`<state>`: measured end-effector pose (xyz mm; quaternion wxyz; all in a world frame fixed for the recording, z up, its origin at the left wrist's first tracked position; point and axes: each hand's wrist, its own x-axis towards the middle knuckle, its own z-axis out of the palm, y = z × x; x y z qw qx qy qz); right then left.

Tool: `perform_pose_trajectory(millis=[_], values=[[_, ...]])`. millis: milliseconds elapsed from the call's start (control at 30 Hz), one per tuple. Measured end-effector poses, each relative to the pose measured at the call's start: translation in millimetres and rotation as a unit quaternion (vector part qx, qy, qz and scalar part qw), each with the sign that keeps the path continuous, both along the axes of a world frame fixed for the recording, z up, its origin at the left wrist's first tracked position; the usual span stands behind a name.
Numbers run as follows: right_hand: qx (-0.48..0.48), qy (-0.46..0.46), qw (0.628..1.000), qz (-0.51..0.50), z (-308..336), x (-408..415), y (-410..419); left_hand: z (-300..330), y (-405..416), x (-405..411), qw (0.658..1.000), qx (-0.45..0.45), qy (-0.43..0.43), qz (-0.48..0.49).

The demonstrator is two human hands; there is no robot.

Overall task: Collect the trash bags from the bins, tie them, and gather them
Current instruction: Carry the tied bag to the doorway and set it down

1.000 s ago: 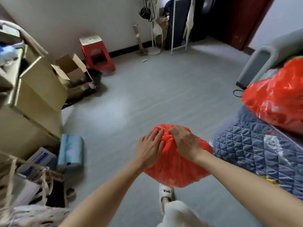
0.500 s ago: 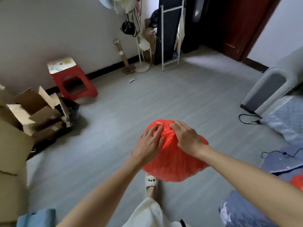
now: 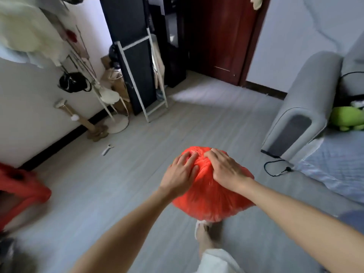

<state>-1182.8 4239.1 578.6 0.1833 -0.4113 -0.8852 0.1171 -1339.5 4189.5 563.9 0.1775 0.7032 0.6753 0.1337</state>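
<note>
1. The person stands mid-room on the grey floor (image 3: pixel 122 194), both arms out in front, holding one full red trash bag (image 3: pixel 210 198) off the ground above their feet.
2. Left hand (image 3: pixel 180 174): fingers spread and bent over the bunched top of the bag, thumb against the plastic on the near side. It grips gathered film and nothing else.
3. Right hand (image 3: pixel 226 169): fingers curled down into the gathered neck, knuckles up, pinching the plastic. The two hands sit just beside each other with the bunched neck between them.
4. Whether a knot is already formed cannot be told; the fingers cover the neck.
5. Judgement: the step in hand is tying the bag. The body is rounded and taut, so little slack likely remains at the top.
6. Advice: keep the neck twisted tight in one hand while the other works the loop. Hold the bag upright, since tilting it risks spilling before the knot closes. Thin film tears under a sharp pull, so draw it snug gradually.
7. Surroundings: a red stool (image 3: pixel 21 192) at the left edge, a grey sofa (image 3: pixel 303 107) and a quilted blue cover (image 3: pixel 334 170) at the right, a black cable (image 3: pixel 275 170) on the floor near the sofa.
8. No bin or other bag is visible from here.
</note>
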Motion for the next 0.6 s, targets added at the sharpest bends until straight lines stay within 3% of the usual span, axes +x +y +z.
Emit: perform_pose_trajectory(millis=[167, 600], values=[[0.008, -0.026, 0.999, -0.041, 1, 13, 180, 2, 195, 14, 0.999, -0.022, -0.014, -0.038], [-0.078, -0.021, 0.982, -0.170, -2, 103, 613, -15, 664, 95, 0.990, -0.037, -0.034, -0.133]])
